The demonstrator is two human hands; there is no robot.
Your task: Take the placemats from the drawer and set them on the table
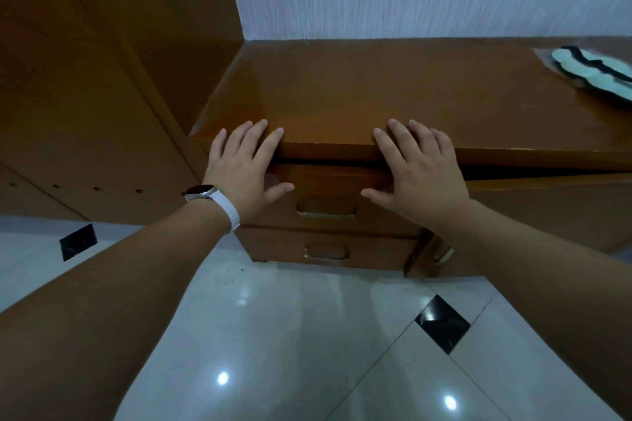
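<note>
Two hands flat on the drawer front.
Left hand [244, 169] and right hand [415, 171] spread, gripping nothing; the drawer [328, 188] between them could pinch fingers under the top.

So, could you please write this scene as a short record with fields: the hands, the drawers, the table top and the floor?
left hand: left hand, open and flat, fingers over the front edge of the glossy brown wooden table top; white-strapped wristwatch on the wrist
right hand: right hand, open and flat, on the same edge
upper brown drawer: closed or nearly so, recessed metal handle untouched
lower brown drawer: closed
on top, far right: pale green scalloped mat with dark stripe
floor: shiny white tiles with black diamond insets
</note>
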